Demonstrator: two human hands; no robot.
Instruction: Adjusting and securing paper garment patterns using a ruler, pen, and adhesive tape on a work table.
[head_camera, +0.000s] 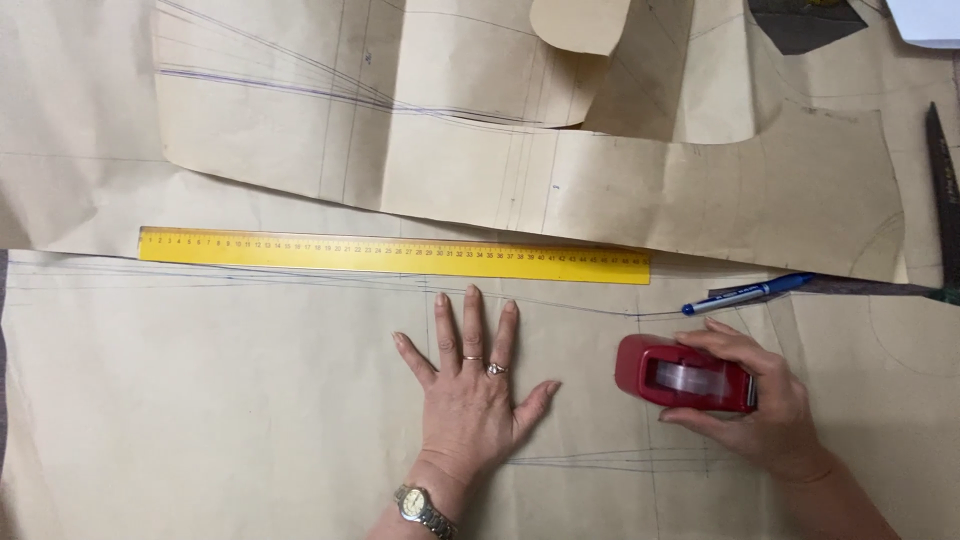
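Paper (200, 400) under flat left hand (470, 385)

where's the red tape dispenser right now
In the head view, the red plastic tape dispenser sits lower right on the brown paper, gripped by the right hand, below the blue pen.

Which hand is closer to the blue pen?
The right hand. It grips the red tape dispenser just below the blue pen, not touching it. The left hand lies flat on the brown paper, farther off to the pen's left.
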